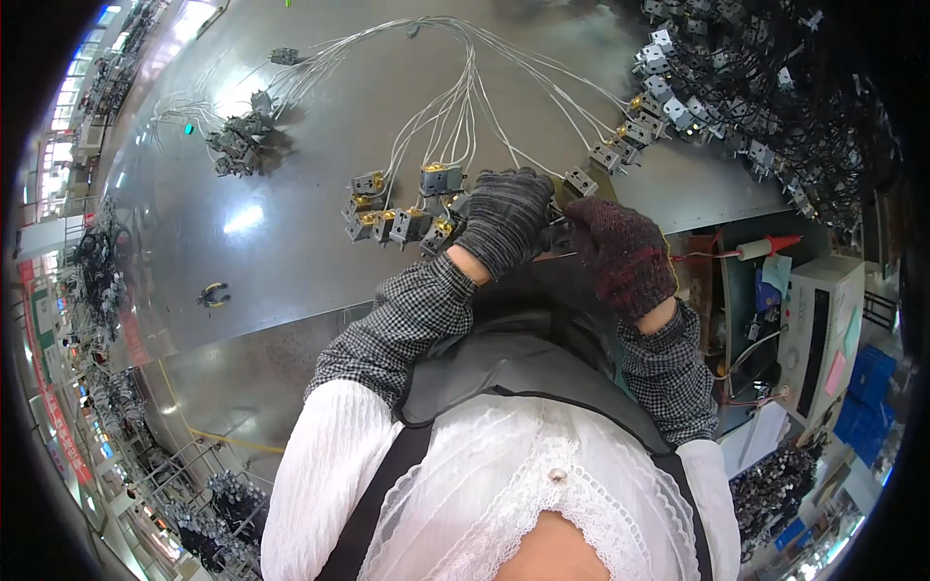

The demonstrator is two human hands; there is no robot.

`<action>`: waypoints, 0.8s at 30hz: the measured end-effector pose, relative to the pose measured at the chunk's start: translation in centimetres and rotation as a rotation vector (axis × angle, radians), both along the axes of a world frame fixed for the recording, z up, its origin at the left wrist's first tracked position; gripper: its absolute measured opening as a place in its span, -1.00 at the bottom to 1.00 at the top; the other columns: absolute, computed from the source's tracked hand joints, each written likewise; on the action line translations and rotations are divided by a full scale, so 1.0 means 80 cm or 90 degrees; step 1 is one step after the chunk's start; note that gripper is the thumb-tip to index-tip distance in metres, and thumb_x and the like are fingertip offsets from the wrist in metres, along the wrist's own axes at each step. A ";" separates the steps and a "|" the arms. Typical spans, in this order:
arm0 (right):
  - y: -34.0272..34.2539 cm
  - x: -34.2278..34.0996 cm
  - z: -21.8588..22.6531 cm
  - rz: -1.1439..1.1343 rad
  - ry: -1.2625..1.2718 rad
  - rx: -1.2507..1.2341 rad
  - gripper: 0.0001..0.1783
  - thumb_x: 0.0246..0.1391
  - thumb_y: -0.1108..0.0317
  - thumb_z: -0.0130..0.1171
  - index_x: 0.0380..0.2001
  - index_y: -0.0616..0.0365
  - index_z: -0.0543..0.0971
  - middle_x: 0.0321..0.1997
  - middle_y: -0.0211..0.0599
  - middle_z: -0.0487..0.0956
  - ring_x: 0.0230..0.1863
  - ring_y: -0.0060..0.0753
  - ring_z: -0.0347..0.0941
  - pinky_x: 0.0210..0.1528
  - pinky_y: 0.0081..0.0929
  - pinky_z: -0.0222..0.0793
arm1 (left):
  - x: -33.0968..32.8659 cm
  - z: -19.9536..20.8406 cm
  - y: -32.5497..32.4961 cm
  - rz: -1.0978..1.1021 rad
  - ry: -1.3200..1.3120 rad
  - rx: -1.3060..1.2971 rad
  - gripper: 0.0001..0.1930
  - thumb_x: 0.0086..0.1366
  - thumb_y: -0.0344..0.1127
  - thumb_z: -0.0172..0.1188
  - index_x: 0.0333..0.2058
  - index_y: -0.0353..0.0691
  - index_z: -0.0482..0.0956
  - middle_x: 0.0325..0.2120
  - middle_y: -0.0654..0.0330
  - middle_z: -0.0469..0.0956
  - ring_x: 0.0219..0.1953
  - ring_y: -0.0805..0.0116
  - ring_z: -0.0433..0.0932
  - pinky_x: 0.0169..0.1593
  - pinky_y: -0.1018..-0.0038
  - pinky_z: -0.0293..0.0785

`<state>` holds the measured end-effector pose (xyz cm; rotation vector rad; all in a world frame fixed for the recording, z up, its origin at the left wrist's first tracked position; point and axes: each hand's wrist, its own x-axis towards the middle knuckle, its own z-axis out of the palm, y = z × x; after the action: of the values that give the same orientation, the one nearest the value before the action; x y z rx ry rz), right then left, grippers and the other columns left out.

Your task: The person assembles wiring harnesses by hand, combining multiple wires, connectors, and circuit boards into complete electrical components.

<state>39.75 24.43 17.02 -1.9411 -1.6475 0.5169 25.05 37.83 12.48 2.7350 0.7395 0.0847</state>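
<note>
My left hand, in a grey and black striped knit glove, is closed close to the table's front edge. Just to its right my right hand, in a dark maroon knit glove, is curled into a fist. Small grey metal parts show in the gap between the hands, but the gloves hide what each one grips. Left of my left hand sits a cluster of small grey switch-like blocks with brass-coloured pieces and thin white wires. One more wired block lies beyond the gap, and several others form a row farther right.
The metal table carries another bunch of wired blocks at the left and a small yellow-handled tool. A large heap of blocks with black cables fills the far right. A white instrument box stands right, near a red probe.
</note>
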 end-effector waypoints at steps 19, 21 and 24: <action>-0.005 -0.030 -0.049 0.055 0.266 0.012 -0.70 0.18 0.37 0.28 -0.04 0.23 0.64 -0.08 -0.01 0.69 -0.05 -0.03 0.65 0.00 -0.28 0.55 | -0.087 0.023 0.105 0.138 -0.224 -0.195 -0.54 0.26 -0.35 0.42 0.12 -0.20 0.54 0.01 0.10 0.63 0.05 0.25 0.63 0.14 0.31 0.60; -0.006 -0.029 -0.059 0.040 0.206 0.036 -0.70 0.17 0.37 0.28 -0.04 0.21 0.64 -0.08 -0.01 0.68 -0.06 0.01 0.65 0.00 -0.24 0.56 | -0.081 0.026 0.097 0.216 -0.305 -0.305 -0.62 0.29 -0.37 0.39 0.07 -0.24 0.56 -0.07 0.11 0.64 -0.06 0.29 0.66 0.06 0.35 0.64; -0.007 -0.026 -0.067 0.040 0.140 0.049 -0.69 0.16 0.37 0.27 -0.02 0.18 0.63 -0.08 -0.01 0.68 -0.06 0.07 0.64 -0.01 -0.17 0.56 | -0.071 0.037 0.083 0.265 -0.503 -0.511 -0.77 0.38 -0.40 0.31 -0.04 -0.30 0.60 -0.18 0.12 0.67 -0.21 0.36 0.70 -0.08 0.44 0.69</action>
<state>37.63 23.88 11.68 -1.7156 -1.5689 0.6571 19.36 44.45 15.40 1.5619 0.8282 0.7296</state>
